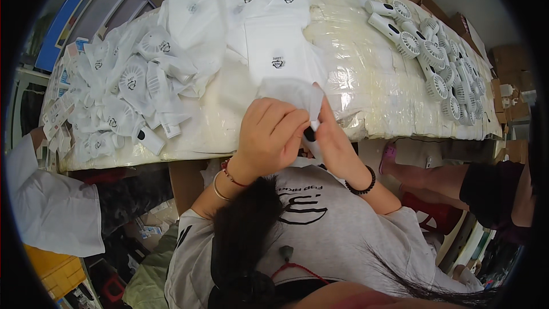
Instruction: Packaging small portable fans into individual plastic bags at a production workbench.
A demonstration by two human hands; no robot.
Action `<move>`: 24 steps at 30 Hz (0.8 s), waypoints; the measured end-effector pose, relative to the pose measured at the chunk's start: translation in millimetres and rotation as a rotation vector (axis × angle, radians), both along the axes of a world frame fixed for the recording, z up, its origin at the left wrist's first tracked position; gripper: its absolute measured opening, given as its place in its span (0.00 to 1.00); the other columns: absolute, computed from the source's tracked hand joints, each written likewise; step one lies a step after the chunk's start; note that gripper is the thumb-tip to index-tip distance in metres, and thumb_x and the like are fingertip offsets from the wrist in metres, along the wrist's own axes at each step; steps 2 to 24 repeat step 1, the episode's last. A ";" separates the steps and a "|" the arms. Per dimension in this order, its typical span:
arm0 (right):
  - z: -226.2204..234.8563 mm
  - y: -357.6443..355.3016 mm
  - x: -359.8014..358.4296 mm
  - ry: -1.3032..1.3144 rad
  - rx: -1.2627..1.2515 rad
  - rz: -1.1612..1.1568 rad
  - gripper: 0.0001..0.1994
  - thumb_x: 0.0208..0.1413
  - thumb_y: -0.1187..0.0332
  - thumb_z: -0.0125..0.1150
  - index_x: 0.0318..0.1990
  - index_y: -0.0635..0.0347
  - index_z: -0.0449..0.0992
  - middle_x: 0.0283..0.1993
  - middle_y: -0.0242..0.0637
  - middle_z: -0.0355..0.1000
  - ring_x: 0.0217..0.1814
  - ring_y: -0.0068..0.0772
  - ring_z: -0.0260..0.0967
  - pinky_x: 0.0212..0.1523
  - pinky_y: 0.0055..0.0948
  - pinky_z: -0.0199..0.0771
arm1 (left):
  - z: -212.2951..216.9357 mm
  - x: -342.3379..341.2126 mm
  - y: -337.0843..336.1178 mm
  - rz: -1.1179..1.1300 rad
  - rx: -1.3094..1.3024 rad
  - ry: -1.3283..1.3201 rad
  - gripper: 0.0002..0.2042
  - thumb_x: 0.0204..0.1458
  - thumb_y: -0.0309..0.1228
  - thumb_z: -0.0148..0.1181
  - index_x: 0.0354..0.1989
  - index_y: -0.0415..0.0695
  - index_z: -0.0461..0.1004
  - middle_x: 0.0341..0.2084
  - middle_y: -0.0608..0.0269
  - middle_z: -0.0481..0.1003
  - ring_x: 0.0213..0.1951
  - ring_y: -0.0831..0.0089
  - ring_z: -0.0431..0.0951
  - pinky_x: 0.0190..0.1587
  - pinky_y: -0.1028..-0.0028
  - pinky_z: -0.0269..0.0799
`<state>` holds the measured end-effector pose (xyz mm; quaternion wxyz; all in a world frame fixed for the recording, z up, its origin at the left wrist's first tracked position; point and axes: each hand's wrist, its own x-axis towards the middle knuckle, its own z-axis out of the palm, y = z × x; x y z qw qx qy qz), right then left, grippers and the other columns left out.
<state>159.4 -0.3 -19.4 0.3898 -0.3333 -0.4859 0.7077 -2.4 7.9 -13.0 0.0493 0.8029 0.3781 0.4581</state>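
While we lean over the near edge of the table [366, 80], our left hand [270, 131] curls its fingers around a thin white pouch [291, 92], and our right hand [334, 137] pinches the same pouch from the other side, a small dark part showing between them. Bagged white fans [134, 88] lie heaped toward the left edge, flat empty pouches [269, 23] sit at the far middle, and bare white handheld fans [440, 57] crowd the right edge.
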 end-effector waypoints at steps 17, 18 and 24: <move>1.7 -2.5 -0.1 -0.344 0.238 -0.017 0.33 0.62 0.51 0.45 0.69 0.51 0.42 0.69 0.52 0.46 0.67 0.48 0.52 0.67 0.32 0.49 | 2.2 0.7 -0.4 0.027 0.015 0.025 0.09 0.42 0.23 0.58 0.34 0.45 0.73 0.31 0.65 0.71 0.31 0.67 0.68 0.36 0.73 0.65; 1.7 -2.5 -0.1 -0.344 0.238 -0.017 0.33 0.62 0.51 0.45 0.69 0.51 0.42 0.69 0.52 0.46 0.67 0.48 0.52 0.67 0.32 0.49 | 2.2 0.7 -0.4 0.027 0.015 0.025 0.09 0.42 0.23 0.58 0.34 0.45 0.73 0.31 0.65 0.71 0.31 0.67 0.68 0.36 0.73 0.65; 1.7 -2.5 -0.1 -0.344 0.238 -0.017 0.33 0.62 0.51 0.45 0.69 0.51 0.42 0.69 0.52 0.46 0.67 0.48 0.52 0.67 0.32 0.49 | 2.2 0.7 -0.4 0.027 0.015 0.025 0.09 0.42 0.23 0.58 0.34 0.45 0.73 0.31 0.65 0.71 0.31 0.67 0.68 0.36 0.73 0.65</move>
